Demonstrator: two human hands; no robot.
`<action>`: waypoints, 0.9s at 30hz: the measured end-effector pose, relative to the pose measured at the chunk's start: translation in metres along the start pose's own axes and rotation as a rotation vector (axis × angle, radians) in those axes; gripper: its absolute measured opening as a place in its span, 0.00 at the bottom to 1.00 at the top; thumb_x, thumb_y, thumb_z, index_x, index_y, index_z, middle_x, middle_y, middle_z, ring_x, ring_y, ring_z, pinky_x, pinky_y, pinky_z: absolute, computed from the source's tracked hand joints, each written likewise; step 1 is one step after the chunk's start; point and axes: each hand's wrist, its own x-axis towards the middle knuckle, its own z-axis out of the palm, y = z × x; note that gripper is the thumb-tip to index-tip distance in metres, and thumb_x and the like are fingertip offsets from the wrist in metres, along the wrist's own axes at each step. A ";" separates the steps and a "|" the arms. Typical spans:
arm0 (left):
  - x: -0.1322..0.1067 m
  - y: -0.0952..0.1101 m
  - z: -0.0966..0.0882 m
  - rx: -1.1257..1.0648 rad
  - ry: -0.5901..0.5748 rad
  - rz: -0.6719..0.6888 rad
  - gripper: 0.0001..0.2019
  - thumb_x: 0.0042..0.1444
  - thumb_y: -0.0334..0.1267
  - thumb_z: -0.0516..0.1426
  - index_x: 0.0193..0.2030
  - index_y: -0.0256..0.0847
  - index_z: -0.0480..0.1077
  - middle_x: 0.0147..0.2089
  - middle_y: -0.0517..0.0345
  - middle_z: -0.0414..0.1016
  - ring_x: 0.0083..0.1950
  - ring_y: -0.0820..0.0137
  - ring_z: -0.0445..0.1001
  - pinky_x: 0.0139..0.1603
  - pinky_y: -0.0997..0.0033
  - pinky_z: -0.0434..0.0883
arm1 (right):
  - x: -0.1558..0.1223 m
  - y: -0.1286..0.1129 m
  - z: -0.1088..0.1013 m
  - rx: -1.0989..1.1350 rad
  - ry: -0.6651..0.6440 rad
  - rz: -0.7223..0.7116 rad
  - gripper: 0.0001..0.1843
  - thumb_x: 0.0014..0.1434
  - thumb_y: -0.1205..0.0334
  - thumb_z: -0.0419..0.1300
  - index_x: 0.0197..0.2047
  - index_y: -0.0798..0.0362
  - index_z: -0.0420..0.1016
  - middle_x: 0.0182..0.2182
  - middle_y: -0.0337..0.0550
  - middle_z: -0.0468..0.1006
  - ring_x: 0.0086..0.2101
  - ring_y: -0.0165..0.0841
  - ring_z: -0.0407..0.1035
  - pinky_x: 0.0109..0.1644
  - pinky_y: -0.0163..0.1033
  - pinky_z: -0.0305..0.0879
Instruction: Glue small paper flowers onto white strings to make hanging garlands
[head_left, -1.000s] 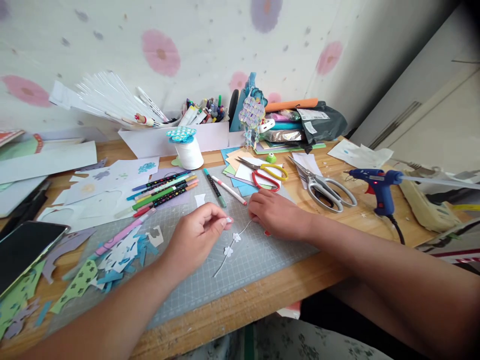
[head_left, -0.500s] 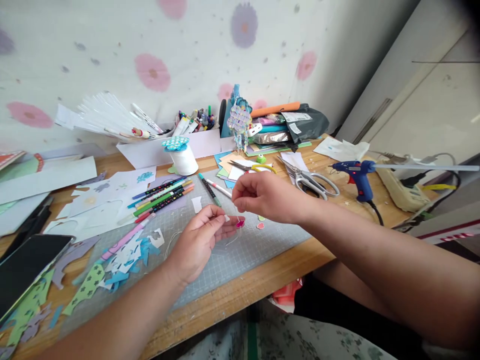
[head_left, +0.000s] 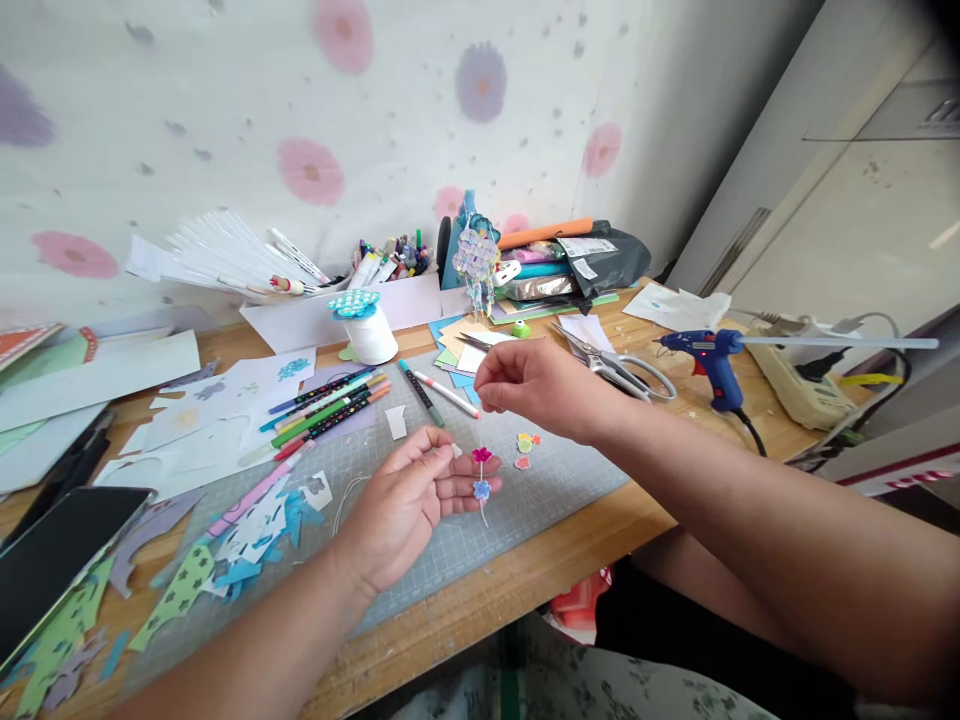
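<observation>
My right hand (head_left: 529, 388) is raised over the grey cutting mat (head_left: 420, 560), its fingertips pinched together. Below it a thin white string (head_left: 482, 473) hangs with a pink paper flower (head_left: 482, 455) and, lower, a blue paper flower (head_left: 481, 490) on it. The stretch of string up to my fingers is hard to make out. My left hand (head_left: 416, 500) is palm up beside the flowers, its lower fingers stretched behind them. Between its thumb and index finger shows the tip of a small white piece (head_left: 456, 451). Several small coloured cutouts (head_left: 523, 443) lie on the mat to the right.
Markers (head_left: 330, 410) and paper scraps (head_left: 255, 530) lie at left, near a phone (head_left: 60, 550). Behind are a white spool (head_left: 373, 335) and a pen box (head_left: 337, 320). Scissors (head_left: 619, 365) and a blue glue gun (head_left: 709, 362) with a cord are at right.
The pink flower now hangs clear of my left fingers, and the blue flower below it has come into sight. My left fingers are spread more. The view has shifted slightly.
</observation>
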 end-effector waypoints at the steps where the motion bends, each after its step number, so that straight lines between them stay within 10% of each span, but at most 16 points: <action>1: 0.000 0.000 0.000 0.015 0.008 -0.004 0.06 0.60 0.37 0.54 0.37 0.42 0.58 0.36 0.51 0.81 0.41 0.59 0.81 0.39 0.65 0.73 | 0.000 0.001 0.000 -0.003 -0.003 0.003 0.04 0.50 0.72 0.58 0.28 0.55 0.70 0.22 0.36 0.72 0.24 0.26 0.64 0.26 0.32 0.60; 13: 0.015 0.022 -0.027 0.436 0.318 0.154 0.07 0.57 0.42 0.54 0.34 0.42 0.60 0.29 0.64 0.75 0.26 0.70 0.77 0.26 0.75 0.67 | 0.013 0.032 0.017 -0.166 -0.014 -0.049 0.01 0.53 0.69 0.59 0.30 0.55 0.71 0.24 0.36 0.71 0.26 0.26 0.64 0.31 0.33 0.61; 19: 0.020 0.025 -0.035 0.651 0.265 -0.007 0.07 0.56 0.41 0.52 0.32 0.43 0.58 0.30 0.62 0.76 0.23 0.72 0.73 0.24 0.74 0.66 | 0.019 0.047 0.013 -0.420 -0.091 -0.050 0.05 0.52 0.71 0.59 0.31 0.54 0.75 0.26 0.37 0.75 0.27 0.27 0.66 0.31 0.33 0.59; 27: 0.020 0.026 -0.041 1.248 0.236 0.114 0.05 0.56 0.41 0.50 0.31 0.44 0.62 0.30 0.64 0.77 0.23 0.71 0.69 0.27 0.70 0.62 | 0.016 0.060 0.000 -0.655 -0.240 -0.048 0.09 0.54 0.71 0.58 0.35 0.53 0.79 0.33 0.42 0.80 0.32 0.31 0.70 0.36 0.34 0.61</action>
